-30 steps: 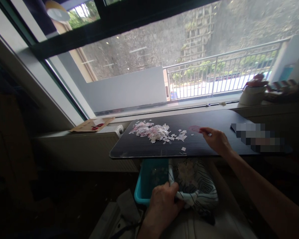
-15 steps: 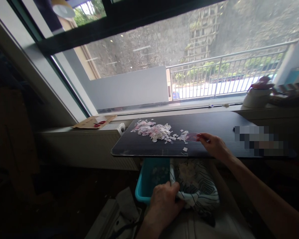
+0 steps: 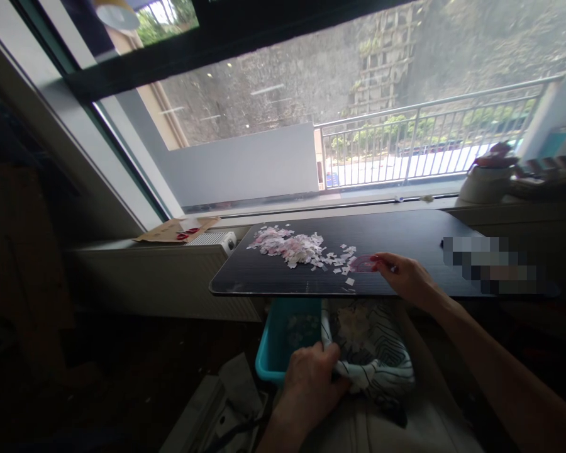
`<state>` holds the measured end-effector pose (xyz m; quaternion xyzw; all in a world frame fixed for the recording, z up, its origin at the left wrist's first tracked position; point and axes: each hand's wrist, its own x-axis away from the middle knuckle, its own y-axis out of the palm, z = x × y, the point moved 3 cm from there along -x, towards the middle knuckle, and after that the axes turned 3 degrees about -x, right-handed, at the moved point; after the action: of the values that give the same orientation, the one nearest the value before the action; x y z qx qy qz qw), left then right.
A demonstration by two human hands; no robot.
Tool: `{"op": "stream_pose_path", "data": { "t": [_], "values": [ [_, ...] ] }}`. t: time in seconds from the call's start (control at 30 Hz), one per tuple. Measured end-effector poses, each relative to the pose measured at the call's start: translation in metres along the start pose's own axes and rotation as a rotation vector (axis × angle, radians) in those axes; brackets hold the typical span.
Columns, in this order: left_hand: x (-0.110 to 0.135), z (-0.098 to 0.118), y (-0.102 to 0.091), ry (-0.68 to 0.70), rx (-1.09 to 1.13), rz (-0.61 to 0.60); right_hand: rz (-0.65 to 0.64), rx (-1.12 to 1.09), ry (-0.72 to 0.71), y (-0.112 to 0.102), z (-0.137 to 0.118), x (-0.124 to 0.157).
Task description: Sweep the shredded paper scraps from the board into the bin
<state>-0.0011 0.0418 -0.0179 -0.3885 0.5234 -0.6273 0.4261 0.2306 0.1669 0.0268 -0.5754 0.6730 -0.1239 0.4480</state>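
- On the black wood-grain worktop (image 3: 257, 283), pinches a translucent pink plastic piece (image 3: 362, 264) between thumb and fingers of the right hand (image 3: 404, 275).
- Points the free edge of that piece leftward, at or just above the surface; cannot tell whether resting on it.
- Holds it just beside loose paper scraps (image 3: 345, 251), right of the worktop's middle; cannot tell whether touching them.
- Has a heap of white and pale pink paper scraps (image 3: 295, 246) spread across the left half, apart from the right hand, with one single scrap (image 3: 349, 281) near the front edge.
- Below the worktop's front edge, grips the near left rim of a basket lined with striped cloth (image 3: 382, 372) in the left hand (image 3: 311, 380), fingers closed round it.
- Shows pale scraps (image 3: 353, 324) inside that lining.
- Has a teal bin (image 3: 265, 362) just beside the basket on the left, with small, dim pieces (image 3: 304, 327) inside.
- Faces a dark window frame (image 3: 264, 34), with a metal railing (image 3: 412, 149) visible outside.
- To the left, shows a brown paper sheet (image 3: 158, 231) and a small red item (image 3: 186, 234) above a radiator (image 3: 202, 277).
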Motion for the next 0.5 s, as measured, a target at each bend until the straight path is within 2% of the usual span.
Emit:
{"op": "stream_pose_path", "data": {
  "t": [0.2,0.37,0.5],
  "values": [
    [0.0,0.0,-0.001,-0.017,-0.019,-0.012,0.054,0.068,0.035,0.0,0.001,-0.001],
    [0.0,0.0,0.0,-0.007,-0.024,-0.034,-0.002,-0.017,0.019,0.006,-0.009,0.001],
    [0.0,0.0,0.001,-0.009,-0.037,-0.043,-0.002,0.011,0.054,0.002,-0.014,0.004]
  ]
}}
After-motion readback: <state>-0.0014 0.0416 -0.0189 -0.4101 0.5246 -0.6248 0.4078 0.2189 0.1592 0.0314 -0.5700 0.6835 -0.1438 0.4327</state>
